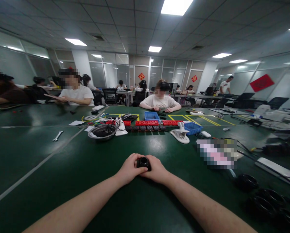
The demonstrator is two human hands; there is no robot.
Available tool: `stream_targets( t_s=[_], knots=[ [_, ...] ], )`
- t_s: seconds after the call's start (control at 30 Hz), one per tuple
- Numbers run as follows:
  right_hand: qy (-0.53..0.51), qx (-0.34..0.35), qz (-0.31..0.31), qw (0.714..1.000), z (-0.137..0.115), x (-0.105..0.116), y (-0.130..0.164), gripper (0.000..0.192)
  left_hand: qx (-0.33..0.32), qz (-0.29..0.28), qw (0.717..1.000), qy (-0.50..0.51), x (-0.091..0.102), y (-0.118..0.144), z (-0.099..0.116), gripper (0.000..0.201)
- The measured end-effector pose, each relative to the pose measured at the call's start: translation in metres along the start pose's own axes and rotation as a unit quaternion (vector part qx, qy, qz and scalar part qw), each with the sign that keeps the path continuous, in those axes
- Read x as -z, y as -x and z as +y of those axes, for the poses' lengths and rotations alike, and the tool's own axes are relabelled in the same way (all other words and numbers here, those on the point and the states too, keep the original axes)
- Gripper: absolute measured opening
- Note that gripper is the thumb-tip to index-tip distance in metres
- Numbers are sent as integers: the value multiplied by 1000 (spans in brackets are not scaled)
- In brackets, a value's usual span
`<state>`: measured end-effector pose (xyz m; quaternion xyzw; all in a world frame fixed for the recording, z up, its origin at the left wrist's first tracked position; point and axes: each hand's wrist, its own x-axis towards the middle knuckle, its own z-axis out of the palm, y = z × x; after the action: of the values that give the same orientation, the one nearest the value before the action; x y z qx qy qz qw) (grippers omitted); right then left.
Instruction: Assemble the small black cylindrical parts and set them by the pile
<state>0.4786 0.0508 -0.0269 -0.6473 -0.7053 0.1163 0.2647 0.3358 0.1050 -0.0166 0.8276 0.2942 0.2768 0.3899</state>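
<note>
Both hands are meeting over the green table [62,168]: the left hand [128,169] and right hand [156,170] are gripping a small black round part [143,162] between them. Similar black rings [263,195] are lying well off to the right, seemingly awaiting handling.

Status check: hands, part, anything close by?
Left hand and right hand both closed on a small black part, resting on the green table. Nothing between the hands. Metal bowl and white clamp farther back.
</note>
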Motion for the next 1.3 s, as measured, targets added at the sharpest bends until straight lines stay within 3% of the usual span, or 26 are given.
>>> stream_targets(
  t_s=[0.1, 0.2, 0.43, 0.73, 1.3],
  knots=[
    [-154, 54, -119, 979, 9, 14, 0, 35, -10, -57, 998, 22, 6, 2, 2, 36],
    [-241, 89, -175, 951, 14, 21, -2, 34, -9, -71, 997, 27, 7, 2, 3, 37],
    [-175, 71, -161, 969, 18, 21, -4, 36, -11, -86, 996, 29, 5, -2, -3, 38],
    [-255, 92, -199, 942, 13, 29, -5, 29, -8, -95, 995, 35, 6, -2, -4, 40],
    [-292, 53, -200, 934, 16, 24, -5, 28, -13, -77, 997, 5, 6, -1, -1, 40]
  ],
)
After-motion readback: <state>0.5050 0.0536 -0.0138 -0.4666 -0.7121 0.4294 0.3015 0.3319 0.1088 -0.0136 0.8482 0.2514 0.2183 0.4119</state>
